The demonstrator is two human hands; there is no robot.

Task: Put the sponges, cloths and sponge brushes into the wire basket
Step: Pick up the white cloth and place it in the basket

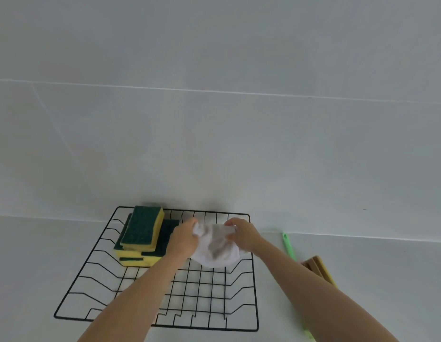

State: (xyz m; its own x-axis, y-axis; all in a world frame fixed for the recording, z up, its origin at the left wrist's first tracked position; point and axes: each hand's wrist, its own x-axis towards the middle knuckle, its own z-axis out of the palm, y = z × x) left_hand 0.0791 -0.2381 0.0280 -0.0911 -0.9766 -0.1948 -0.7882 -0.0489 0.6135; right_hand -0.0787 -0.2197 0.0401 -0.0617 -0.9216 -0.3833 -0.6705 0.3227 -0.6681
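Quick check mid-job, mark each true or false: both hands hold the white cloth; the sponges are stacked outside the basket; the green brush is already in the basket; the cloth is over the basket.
1. Both the left hand and right hand hold the white cloth. True.
2. The sponges are stacked outside the basket. False: they sit inside it, at its far left.
3. The green brush is in the basket. False: it lies on the counter to the basket's right.
4. The cloth is over the basket. True.

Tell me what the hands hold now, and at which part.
Both hold the white cloth over the wire basket: left hand at its left upper edge, right hand at its right upper edge.
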